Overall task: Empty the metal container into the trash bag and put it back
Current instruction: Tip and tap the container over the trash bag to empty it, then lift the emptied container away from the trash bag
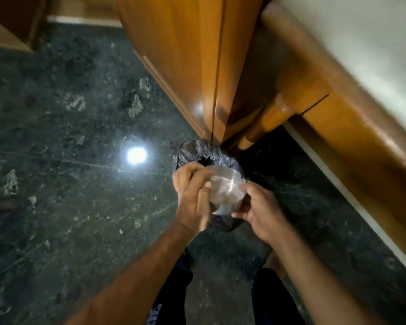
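Shiny round metal container point(224, 188) over crinkled trash bag point(197, 151).

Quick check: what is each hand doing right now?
Left hand: closed on the left edge of the round shiny metal container, above the black trash bag.
Right hand: closed on its right edge.

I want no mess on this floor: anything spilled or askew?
No spill stands out. Both hands, left and right, hold the metal container over the black trash bag. The picture is blurred.
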Demonstrator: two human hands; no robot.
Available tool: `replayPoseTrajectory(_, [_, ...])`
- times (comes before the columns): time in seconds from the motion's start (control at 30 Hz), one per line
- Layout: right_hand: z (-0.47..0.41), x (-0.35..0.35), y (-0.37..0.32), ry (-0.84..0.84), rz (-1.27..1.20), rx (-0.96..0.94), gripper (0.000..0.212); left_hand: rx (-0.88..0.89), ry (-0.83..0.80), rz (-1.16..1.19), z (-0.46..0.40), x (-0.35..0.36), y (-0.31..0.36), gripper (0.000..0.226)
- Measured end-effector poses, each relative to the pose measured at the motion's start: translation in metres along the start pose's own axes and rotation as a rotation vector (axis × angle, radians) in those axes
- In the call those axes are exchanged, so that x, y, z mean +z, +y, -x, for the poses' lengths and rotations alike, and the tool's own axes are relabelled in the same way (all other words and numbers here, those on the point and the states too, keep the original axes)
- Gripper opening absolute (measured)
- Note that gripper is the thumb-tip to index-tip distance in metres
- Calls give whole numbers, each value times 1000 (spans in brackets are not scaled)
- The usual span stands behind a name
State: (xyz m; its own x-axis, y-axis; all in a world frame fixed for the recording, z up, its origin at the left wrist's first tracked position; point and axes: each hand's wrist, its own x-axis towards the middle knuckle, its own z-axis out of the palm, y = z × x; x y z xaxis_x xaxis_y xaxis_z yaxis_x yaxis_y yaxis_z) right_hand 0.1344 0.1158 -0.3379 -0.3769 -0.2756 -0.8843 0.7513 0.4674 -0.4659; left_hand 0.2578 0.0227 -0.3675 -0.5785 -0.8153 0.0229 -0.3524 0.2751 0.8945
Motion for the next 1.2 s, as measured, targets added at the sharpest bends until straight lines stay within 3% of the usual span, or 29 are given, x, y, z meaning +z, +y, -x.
replayPoseTrajectory(0.1, [54, 9, -14, 7, -35, -128, 29, -273, 101, 131, 3, -22, 47, 44])
replayPoseTrajectory(0.17, [92, 14, -28, -22, -53, -197, 35, -339, 162, 231, -2, -40, 87, 41])
replayPoseTrajectory(0.47, [238, 17, -126, -193, 75, -481, 45, -216, 282, 344, -36, -124, 267, 36])
replayPoseTrajectory(0.67, [292, -14, -192, -148, 174, -619, 56, -121, 234, 294, -65, -117, 353, 39])
replayPoseTrajectory(0.8, [318, -74, -231, -117, 454, -703, 114, -24, 18, 176, -83, -84, 413, 27])
replayPoseTrajectory(0.87, [317, -105, -247, -66, 516, -719, 129, 27, -128, 112, -92, -68, 438, 28])
replayPoseTrajectory(0.97, [307, -143, -266, 71, 552, -747, 125, 56, -464, 87, -105, -44, 460, 60])
replayPoseTrajectory(1.07, [296, -169, -276, 154, 696, -739, 112, 155, -691, -177, -115, -27, 455, 90])
replayPoseTrajectory(1.2, [273, -179, -275, 167, 797, -729, 103, 151, -691, -282, -123, -11, 427, 98])
